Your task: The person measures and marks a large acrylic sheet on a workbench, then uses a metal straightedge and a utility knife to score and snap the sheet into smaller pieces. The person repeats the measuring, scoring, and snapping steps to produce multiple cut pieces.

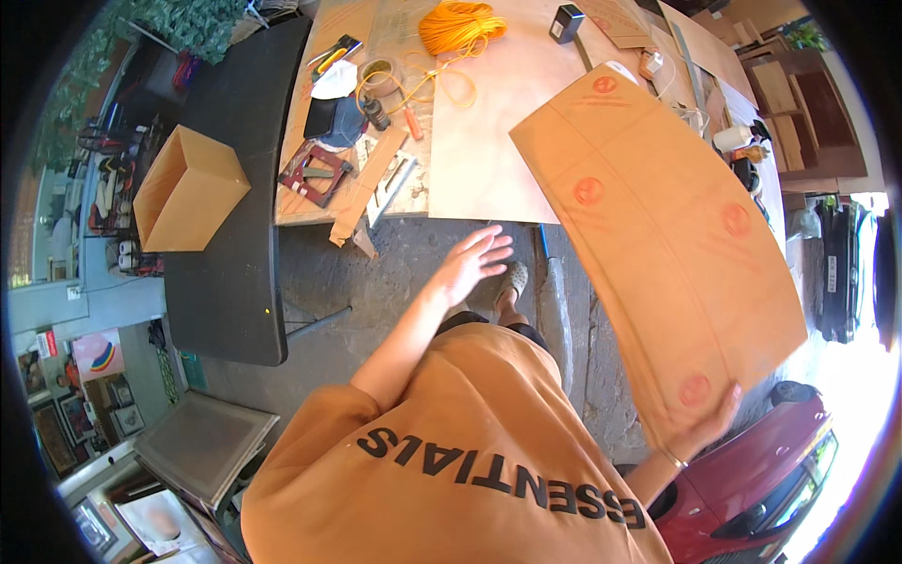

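Observation:
A large brown cardboard sheet (658,216) with round red marks slants across the right side, its upper part over the worktable. My right hand (714,418) grips its lower edge, with the fingers partly behind the sheet. In front of the table edge, my left hand (474,263) hangs in the air with its fingers apart, holding nothing. Nearest to it is a pale flat board (493,141) lying on the table.
An open cardboard box (193,188) stands on a black table (230,291) at left. Orange cord (460,28), a tape roll (379,79), a screwdriver (413,122) and a cardboard strip (369,186) lie on the worktable. A red car (752,470) stands at lower right.

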A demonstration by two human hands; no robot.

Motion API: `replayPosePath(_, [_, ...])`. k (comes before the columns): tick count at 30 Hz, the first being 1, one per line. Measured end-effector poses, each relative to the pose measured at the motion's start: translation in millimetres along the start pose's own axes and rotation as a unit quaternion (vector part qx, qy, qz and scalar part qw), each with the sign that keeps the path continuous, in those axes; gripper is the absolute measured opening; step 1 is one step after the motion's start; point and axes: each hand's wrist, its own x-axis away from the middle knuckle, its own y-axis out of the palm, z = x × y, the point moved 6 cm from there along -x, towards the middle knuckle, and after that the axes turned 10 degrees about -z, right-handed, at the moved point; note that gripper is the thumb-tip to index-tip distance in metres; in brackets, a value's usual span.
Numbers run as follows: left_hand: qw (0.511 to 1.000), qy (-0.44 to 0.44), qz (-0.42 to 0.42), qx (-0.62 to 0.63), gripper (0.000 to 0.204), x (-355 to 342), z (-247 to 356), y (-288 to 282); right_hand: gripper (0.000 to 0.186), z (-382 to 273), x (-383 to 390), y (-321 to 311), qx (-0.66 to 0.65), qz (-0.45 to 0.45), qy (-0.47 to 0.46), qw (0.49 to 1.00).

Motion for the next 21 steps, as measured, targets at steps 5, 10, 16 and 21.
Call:
replayPosePath(5, [0.976,0.114,-0.149,0.108,0.122,16.6,6.5,54.1,0.037,15.6,-20.8,-25.4,-0.304,-0.185,0.137,0.924])
replayPosePath(10, [0.936,0.207,-0.109,0.262,0.115,90.6,18.6,11.8,0.034,41.7,-25.0,64.0,-0.247,-0.305,0.182,0.902])
replayPosePath(16, [0.937,0.181,0.135,0.267,0.051,126.7,-50.8,-68.0,0.027,102.2,-7.7,271.6,-0.166,-0.502,0.133,0.838])
replayPosePath(21, [0.913,0.182,0.153,0.332,0.050,91.6,-89.2,-73.4,0.031,139.3,-58.9,313.3,0.006,-0.424,0.089,0.901])
